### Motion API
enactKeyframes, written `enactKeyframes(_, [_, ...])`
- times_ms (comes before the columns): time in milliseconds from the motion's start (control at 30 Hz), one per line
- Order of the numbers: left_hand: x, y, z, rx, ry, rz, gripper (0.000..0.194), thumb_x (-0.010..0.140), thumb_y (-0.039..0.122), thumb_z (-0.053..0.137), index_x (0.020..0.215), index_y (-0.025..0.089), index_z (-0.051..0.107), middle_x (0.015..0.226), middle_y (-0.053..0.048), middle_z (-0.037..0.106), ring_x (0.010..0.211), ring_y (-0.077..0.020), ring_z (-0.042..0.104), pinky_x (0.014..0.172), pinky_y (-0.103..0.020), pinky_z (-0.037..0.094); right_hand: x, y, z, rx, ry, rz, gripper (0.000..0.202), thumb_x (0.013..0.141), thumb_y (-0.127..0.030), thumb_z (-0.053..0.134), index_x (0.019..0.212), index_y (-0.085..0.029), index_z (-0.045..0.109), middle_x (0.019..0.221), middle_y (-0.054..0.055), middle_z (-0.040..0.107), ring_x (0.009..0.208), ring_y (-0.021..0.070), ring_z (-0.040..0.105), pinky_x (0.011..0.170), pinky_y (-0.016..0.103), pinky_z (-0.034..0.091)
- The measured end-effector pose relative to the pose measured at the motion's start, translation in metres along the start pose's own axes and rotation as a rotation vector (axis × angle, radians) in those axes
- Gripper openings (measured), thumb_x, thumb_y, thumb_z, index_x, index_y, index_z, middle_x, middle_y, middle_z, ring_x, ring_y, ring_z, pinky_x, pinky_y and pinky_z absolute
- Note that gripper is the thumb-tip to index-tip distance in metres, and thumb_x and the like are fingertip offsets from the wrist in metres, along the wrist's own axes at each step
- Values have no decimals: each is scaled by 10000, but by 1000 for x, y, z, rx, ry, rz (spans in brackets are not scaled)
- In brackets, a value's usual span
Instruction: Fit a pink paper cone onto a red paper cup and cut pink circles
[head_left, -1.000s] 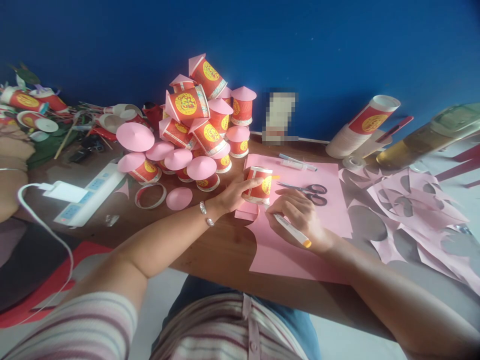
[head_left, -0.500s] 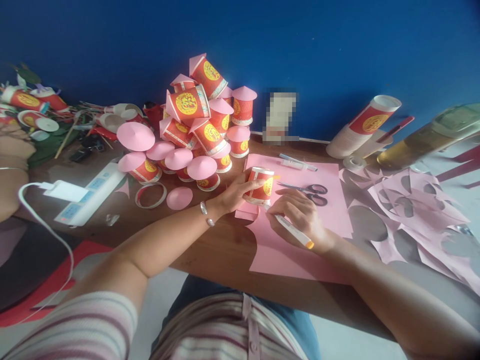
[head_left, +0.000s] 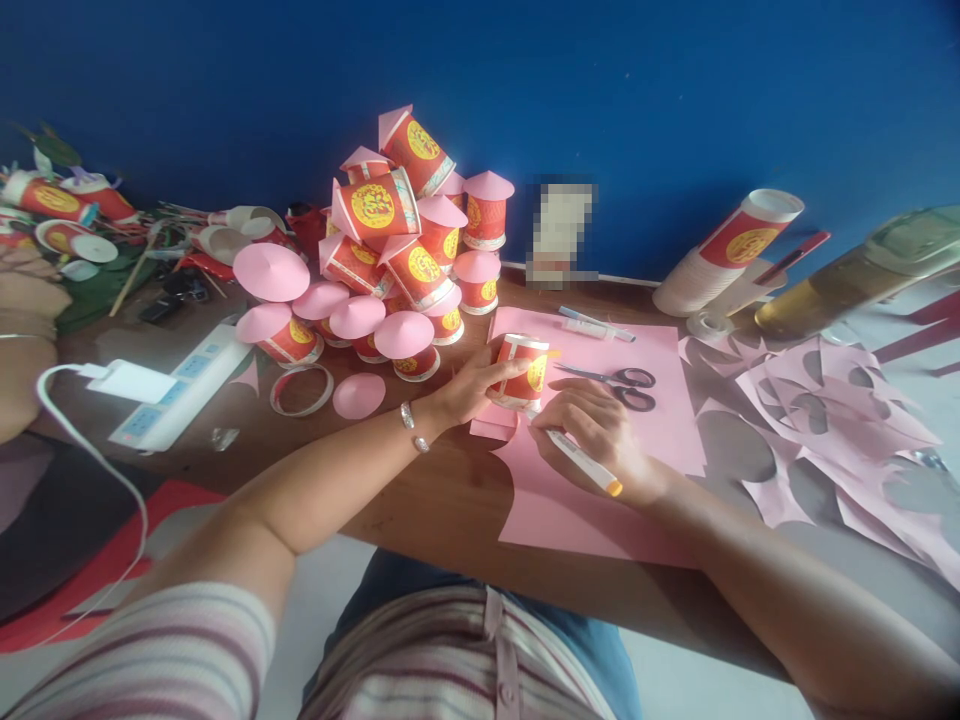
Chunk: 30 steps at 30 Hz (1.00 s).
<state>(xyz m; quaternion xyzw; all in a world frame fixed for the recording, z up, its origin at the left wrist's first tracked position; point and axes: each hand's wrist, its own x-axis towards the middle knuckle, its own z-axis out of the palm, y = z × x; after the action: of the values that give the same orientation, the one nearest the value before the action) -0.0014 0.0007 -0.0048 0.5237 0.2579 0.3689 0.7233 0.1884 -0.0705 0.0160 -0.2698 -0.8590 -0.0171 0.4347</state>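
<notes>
My left hand (head_left: 474, 385) is wrapped around a red and white paper cup (head_left: 523, 372) with a yellow emblem, held over pink paper. Between the fingers of my right hand (head_left: 589, 425) is a white marker (head_left: 583, 461) with an orange end pointing back toward me. Its tip is hidden by my fingers near the cup's lower edge, so I cannot tell whether it touches. Just beyond my right hand lie scissors (head_left: 626, 386) with dark handles on the pink paper sheet (head_left: 592, 525). Two more markers (head_left: 598, 325) rest at that sheet's far edge.
Red cups with pink cone tops (head_left: 420, 270) are piled at centre left. A white power strip (head_left: 180, 385) and paper ring (head_left: 301, 389) lie nearby. Cut pink scraps (head_left: 840, 410), stacked cups (head_left: 727, 250) and a bottle (head_left: 855, 270) are on the right. Another person's arm shows far left.
My right hand and the marker have shifted very slightly to the left. The left hand and cup look the same.
</notes>
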Motion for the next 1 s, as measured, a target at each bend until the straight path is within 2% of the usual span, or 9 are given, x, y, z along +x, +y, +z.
enactKeyframes(133, [0, -2, -1, 4, -1, 12, 376, 896, 420, 742, 1192, 189, 720, 1126, -87, 735, 1047, -248, 708, 844, -325, 583, -1, 2, 0, 2, 13, 4, 190, 886, -46, 633, 896, -231, 587, 706, -28, 686, 638, 153, 665, 816, 369, 608])
enactKeyframes(367, [0, 2, 1, 18, -19, -13, 456, 893, 443, 737, 1261, 177, 700, 1207, -105, 737, 1134, -285, 689, 919, -369, 576, -1, 3, 0, -25, 11, -4, 200, 886, -37, 637, 893, -228, 581, 698, -34, 687, 624, 144, 662, 825, 365, 616])
enactKeyframes(533, [0, 0, 1, -15, 12, -21, 466, 875, 434, 752, 1264, 186, 691, 1196, -95, 740, 1125, -280, 692, 913, -372, 583, -3, 6, 1, -62, 34, -2, 218, 880, -39, 634, 880, -249, 576, 690, -55, 690, 612, 138, 661, 840, 371, 624])
enactKeyframes(800, [0, 1, 0, -14, 7, -10, 415, 879, 421, 744, 1220, 186, 712, 1153, -89, 744, 1068, -267, 698, 883, -374, 588, -3, 5, 1, -52, 42, 9, 239, 839, -15, 643, 873, -247, 594, 673, -60, 683, 600, 143, 661, 870, 380, 629])
enactKeyframes(1000, [2, 0, -1, -38, 13, 5, 397, 867, 452, 760, 1136, 163, 722, 1132, -105, 744, 1083, -278, 693, 878, -365, 572, 1, 2, -2, -34, 58, -15, 233, 854, -31, 652, 886, -252, 584, 688, -52, 691, 583, 142, 648, 851, 384, 640])
